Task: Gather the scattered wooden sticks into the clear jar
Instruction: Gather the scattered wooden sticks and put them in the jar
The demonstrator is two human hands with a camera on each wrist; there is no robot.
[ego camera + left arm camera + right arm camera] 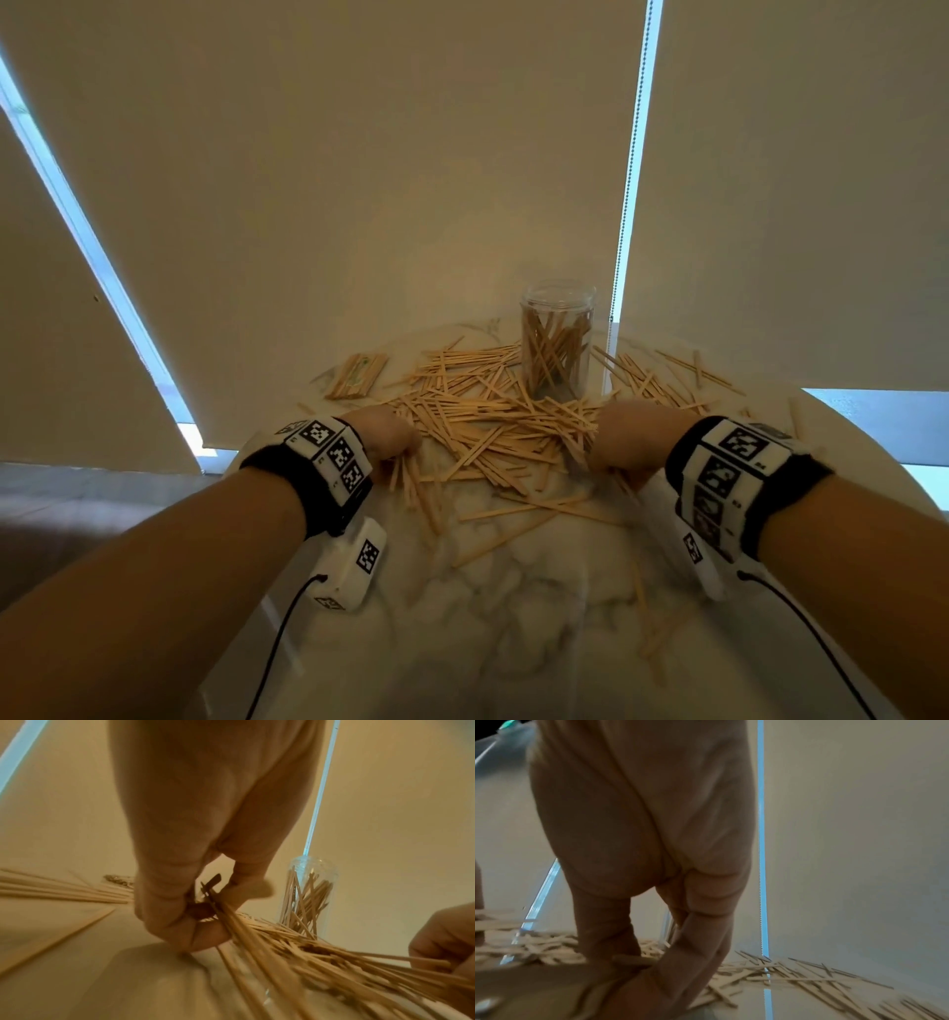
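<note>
left hand [195,845]: fingers curled round a fan of sticks [493,431] at the pile's left edge. I'm gripping them near one end so the rest splay toward my other hand and I can square them up before lifting.

right hand [624,437]: down at the right edge of the same pile, fingers bent into the sticks. In the right wrist view thumb and fingers seem to close on a stick or two lying flat on the table [513,591], but it's blurry, so it looks like a pinch and I wouldn't swear to how many.

why both hands: my guess is I'm squeezing the heap from both sides, way quicker than picking singles.

jar [558,339]: upright at the far side of the table, just behind the pile, lid off, partly filled with sticks leaning every which way. Parked close so each handful has a short trip.

sticks: most are still loose in one big heap between my hands and round the jar's base, with strays nearer me and off to the right. So lots left to do.

packet [357,376]: a neat flat bundle far left, apart from the heap. Looks wrapped, can't read the label.

hard to see: from the head view my fingertips are buried under my knuckles. The jar's base is hidden by sticks. The left wrist view shows something dark among the sticks by my fingers, no idea what it is.
</note>
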